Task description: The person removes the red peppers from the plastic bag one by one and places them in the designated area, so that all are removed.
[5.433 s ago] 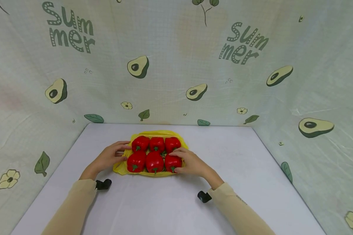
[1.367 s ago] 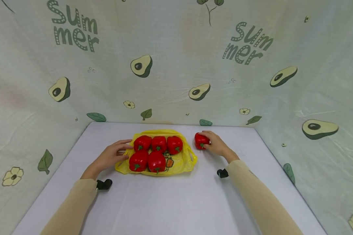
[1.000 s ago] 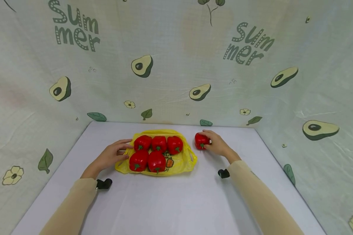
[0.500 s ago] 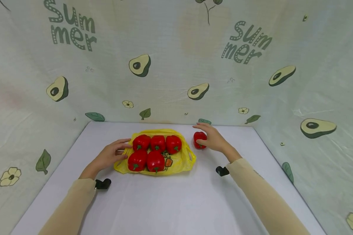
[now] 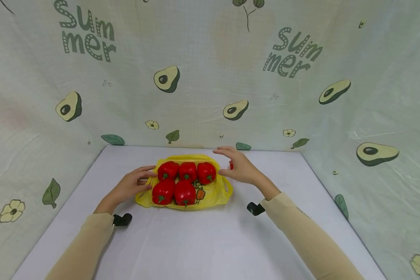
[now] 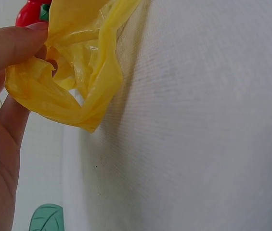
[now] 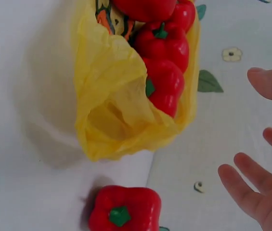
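Note:
A yellow plastic bag (image 5: 213, 192) lies spread on the white table, with several red bell peppers (image 5: 184, 192) in two rows on it. At its left side my left hand (image 5: 130, 186) holds the bag's edge; the left wrist view has yellow plastic (image 6: 85, 62) between thumb and fingers. My right hand (image 5: 243, 168) hovers near the bag's right upper edge, fingers spread and holding nothing. Behind it, mostly hidden in the head view, one red bell pepper (image 7: 126, 209) sits on the table apart from the bag. A printed picture shows on the bag's bare right part.
A pale cloth (image 5: 196, 50) printed with avocados, leaves and lettering hangs behind the table and along both sides. A black wrist camera (image 5: 122, 219) sits at the left cuff and another black camera (image 5: 255, 209) at the right. White tabletop (image 5: 182, 245) extends in front of the bag.
My right hand took the lower right pepper from the bag, set it down to the right and let go. It has since moved left towards the bag. The left hand stayed put.

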The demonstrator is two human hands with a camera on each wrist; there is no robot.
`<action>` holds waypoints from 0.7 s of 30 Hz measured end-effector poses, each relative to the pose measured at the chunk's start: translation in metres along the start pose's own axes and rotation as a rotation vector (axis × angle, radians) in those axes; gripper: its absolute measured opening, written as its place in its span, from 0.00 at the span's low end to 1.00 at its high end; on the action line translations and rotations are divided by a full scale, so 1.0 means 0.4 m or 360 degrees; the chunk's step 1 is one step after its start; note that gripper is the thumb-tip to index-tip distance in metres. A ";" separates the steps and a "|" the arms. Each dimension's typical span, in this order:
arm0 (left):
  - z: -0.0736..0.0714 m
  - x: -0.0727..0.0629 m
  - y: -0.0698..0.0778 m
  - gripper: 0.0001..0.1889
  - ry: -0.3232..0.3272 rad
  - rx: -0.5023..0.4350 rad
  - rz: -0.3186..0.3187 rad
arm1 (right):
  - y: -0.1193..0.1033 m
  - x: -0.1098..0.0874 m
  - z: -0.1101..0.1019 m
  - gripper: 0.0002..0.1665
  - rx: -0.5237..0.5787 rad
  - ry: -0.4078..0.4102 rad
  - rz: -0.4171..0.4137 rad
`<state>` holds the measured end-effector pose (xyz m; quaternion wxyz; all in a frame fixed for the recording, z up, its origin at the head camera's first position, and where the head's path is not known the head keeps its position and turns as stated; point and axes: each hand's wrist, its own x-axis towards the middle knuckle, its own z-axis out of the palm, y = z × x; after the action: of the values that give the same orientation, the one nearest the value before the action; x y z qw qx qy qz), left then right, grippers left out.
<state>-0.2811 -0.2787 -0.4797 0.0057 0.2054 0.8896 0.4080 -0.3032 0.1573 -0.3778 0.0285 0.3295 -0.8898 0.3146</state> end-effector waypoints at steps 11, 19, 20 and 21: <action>0.002 0.003 -0.007 0.22 -0.0004 -0.0013 0.0009 | -0.062 0.006 0.059 0.42 0.0096 -0.0109 -0.0050; 0.001 0.002 -0.003 0.22 0.0000 -0.0008 0.0003 | -0.085 0.015 0.108 0.43 0.0146 -0.0189 -0.0147; 0.001 0.002 -0.003 0.21 0.0000 -0.0006 0.0002 | -0.086 0.017 0.114 0.43 0.0157 -0.0204 -0.0158; 0.001 0.002 -0.003 0.21 0.0000 -0.0005 0.0002 | -0.086 0.018 0.121 0.44 0.0166 -0.0218 -0.0163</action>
<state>-0.2820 -0.2786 -0.4807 0.0057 0.2060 0.8888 0.4092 -0.2804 0.1052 -0.3960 -0.0336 0.3963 -0.8540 0.3354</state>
